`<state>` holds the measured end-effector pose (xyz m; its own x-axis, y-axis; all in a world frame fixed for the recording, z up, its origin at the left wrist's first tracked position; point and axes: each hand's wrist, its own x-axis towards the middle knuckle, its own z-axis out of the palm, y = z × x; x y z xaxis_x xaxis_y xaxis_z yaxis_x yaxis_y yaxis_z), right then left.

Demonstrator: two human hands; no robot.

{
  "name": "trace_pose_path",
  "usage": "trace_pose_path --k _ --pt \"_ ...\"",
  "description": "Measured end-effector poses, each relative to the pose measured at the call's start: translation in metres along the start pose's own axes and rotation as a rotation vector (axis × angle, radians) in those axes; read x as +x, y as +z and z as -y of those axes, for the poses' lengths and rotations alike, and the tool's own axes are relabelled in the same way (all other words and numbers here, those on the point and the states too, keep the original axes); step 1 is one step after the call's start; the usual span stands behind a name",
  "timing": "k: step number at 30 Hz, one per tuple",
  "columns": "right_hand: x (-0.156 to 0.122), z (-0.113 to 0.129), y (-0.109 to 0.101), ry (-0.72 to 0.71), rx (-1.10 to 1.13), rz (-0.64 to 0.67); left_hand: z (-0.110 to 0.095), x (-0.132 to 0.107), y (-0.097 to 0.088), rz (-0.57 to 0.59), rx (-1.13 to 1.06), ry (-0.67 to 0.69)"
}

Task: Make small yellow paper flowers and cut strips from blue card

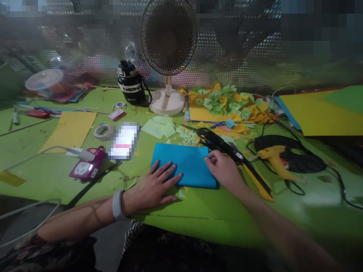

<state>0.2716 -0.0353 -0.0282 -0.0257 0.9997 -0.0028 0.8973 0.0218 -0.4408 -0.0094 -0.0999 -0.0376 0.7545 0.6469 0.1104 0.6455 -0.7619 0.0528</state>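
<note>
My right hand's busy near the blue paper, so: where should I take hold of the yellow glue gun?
Take the yellow glue gun by its grip, coming from the near right: it lies on its side, grip slanting toward you, with the yellow-handled utility knife on its left and black cable behind.

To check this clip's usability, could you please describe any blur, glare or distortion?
In the head view, the table edge bows from lens distortion, the right forearm blurs toward the corner, and glare whitens the table near the glue gun.
</note>
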Motion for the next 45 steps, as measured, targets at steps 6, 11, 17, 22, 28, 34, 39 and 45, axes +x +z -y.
trace_pose_path --k 6,11,17,22,28,34,39,45 --pt "-0.001 0.005 -0.005 0.042 0.013 0.045 0.001 -0.002 0.003 -0.022 0.002 0.006" --pt "-0.004 0.003 -0.004 0.007 0.055 0.023 0.002 -0.002 0.003 -0.027 0.016 0.013" --pt "-0.004 0.001 -0.001 -0.016 0.065 -0.016 0.001 -0.001 0.002 -0.05 0.04 0.014" --pt "-0.004 -0.001 0.002 -0.029 0.072 -0.044 0.002 -0.001 0.002 -0.052 0.051 0.019" --pt "-0.003 0.0 0.002 -0.016 0.056 -0.027 0.001 -0.001 0.001 -0.037 0.041 0.012" --pt "-0.002 0.001 0.002 -0.023 0.039 -0.005 0.003 -0.001 0.003 -0.026 0.02 0.008" --pt "0.0 -0.003 -0.002 -0.05 0.004 -0.012 0.005 -0.001 0.005 -0.006 -0.019 -0.002" --pt "-0.029 0.023 -0.012 -0.394 -0.175 -0.131 0.004 0.001 0.0 0.031 -0.033 0.001"
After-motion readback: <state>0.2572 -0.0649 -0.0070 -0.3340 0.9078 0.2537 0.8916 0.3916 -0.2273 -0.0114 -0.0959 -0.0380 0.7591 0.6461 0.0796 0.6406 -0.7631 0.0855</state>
